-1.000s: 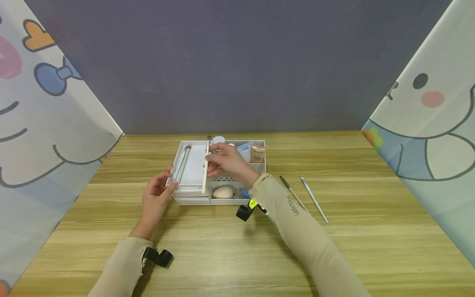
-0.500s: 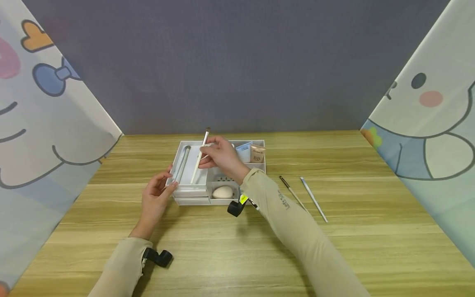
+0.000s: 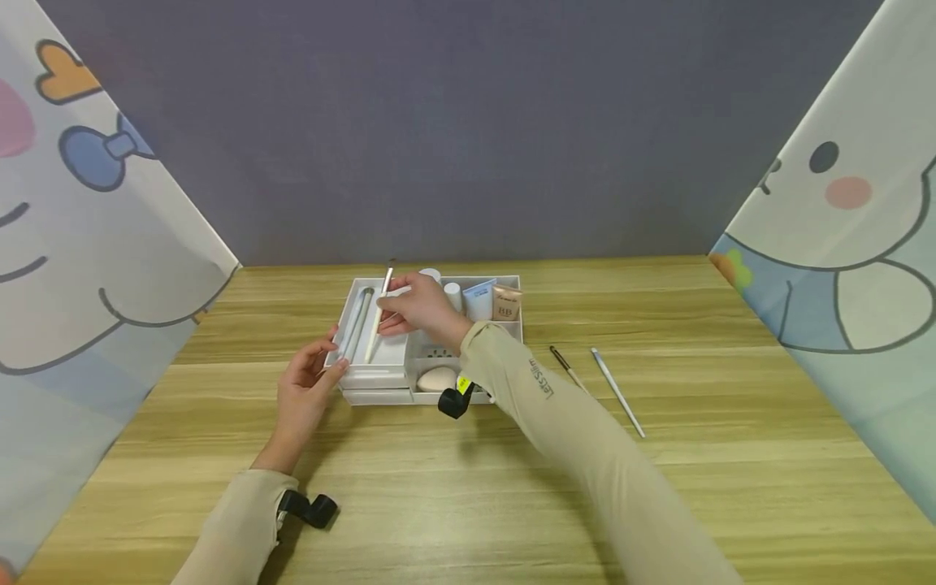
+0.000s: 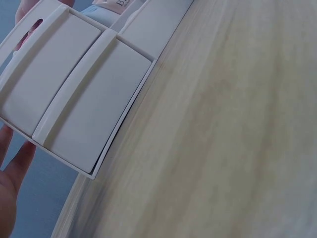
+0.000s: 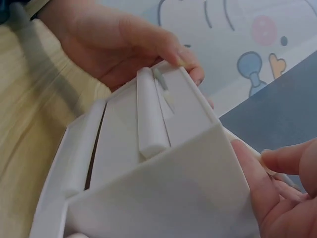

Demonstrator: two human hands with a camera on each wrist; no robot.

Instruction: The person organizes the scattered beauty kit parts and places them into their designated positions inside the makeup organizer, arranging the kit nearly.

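A white makeup organizer point(image 3: 382, 396) with front drawers sits on the table. My left hand point(image 3: 303, 398) holds its front left corner, thumb at the front edge and fingers along the left side. Between the right hand's point(image 3: 426, 309) thumb and fingers is a white-handled makeup brush point(image 3: 373, 337), slanted over the top left tray, bristles toward the back and handle end low in the tray. Pale brushes point(image 3: 358, 329) lie along the tray's left wall. In the right wrist view the right fingers point(image 5: 292, 163) are beside the tray wall, and the brush is mostly hidden by them.
The organizer's right compartments hold a blue-white tube point(image 3: 478, 301), a tan BB tube point(image 3: 506, 303), white-capped containers point(image 3: 453, 294) and a beige makeup sponge point(image 3: 436, 379). Right of it, a brown-tipped brush point(image 3: 566, 367) and a white brush point(image 3: 617, 392) lie on the table.
The right hand has moved left with the brush, from over the organizer's middle to over the left tray. The brush has tilted, its handle end now inside the tray. The left hand stays put.
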